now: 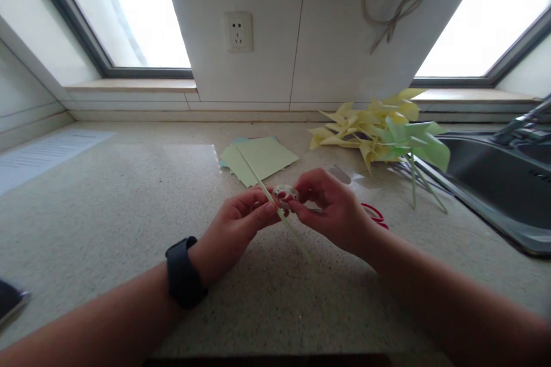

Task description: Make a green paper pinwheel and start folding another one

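From the head view, I saw both hands meeting just below the centre of the frame over the speckled countertop (pixel 129 200). My left hand (pixel 235 229), with a dark watch (pixel 183 271) on its wrist, was closed in a pinch on a thin pale green stick (pixel 253 175), which ran slantwise from the paper above down past the fingers towards the lower middle. My right hand (pixel 333 212) was closed too, fingertips gripping a small roll of tape (pixel 285 192) pressed right against the stick (whether a strip was already pulled free, I could not tell at this size).

Above the hands lay a few sheets of pale green paper (pixel 262 156), flat and uncut as far as I could see. To the right of centre sat a heap of finished pinwheels (pixel 379 129), mostly yellow with a green one in front, their sticks pointing down towards the sink (pixel 495 183) at the right edge. Something red (pixel 375 215) peeked out just behind my right wrist; probably scissors, though mostly hidden.

I judged the batch well along: several pinwheels were done, while this stick carried no paper head yet, and the loose sheets suggested more remained to be made
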Available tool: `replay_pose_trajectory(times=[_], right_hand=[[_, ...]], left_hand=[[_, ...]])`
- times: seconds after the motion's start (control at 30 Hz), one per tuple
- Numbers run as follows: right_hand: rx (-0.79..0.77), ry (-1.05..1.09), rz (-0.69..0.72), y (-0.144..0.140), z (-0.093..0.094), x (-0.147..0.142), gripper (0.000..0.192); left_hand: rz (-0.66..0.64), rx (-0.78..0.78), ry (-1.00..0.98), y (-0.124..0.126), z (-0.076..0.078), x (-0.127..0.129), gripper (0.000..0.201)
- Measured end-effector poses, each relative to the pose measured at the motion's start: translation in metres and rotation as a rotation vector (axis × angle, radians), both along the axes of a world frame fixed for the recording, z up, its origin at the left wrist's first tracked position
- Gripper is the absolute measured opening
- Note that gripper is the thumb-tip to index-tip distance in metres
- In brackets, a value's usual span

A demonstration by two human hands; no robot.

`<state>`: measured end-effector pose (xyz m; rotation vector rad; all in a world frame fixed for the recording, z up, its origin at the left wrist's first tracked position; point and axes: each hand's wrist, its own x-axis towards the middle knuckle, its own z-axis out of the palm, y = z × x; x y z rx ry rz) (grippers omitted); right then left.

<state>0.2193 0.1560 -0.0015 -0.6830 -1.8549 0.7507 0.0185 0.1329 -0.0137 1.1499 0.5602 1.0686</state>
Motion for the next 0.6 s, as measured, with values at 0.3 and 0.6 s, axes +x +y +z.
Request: replay_pose_trajectory(times=[0.3, 0.6], right_hand=[[0.047, -0.132, -0.040, 0.0015, -0.0019, 0.0046, 0.022], [0.029, -0.056, -0.011, 0.0012, -0.0003, 0.0041, 0.015]], left_hand=[[-0.059, -0.015, 0.037, -0.0011, 0.0017, 0.0006, 0.017], [-0.041, -0.059, -0.026, -0.0024, 0.0052, 0.0026, 0.015]])
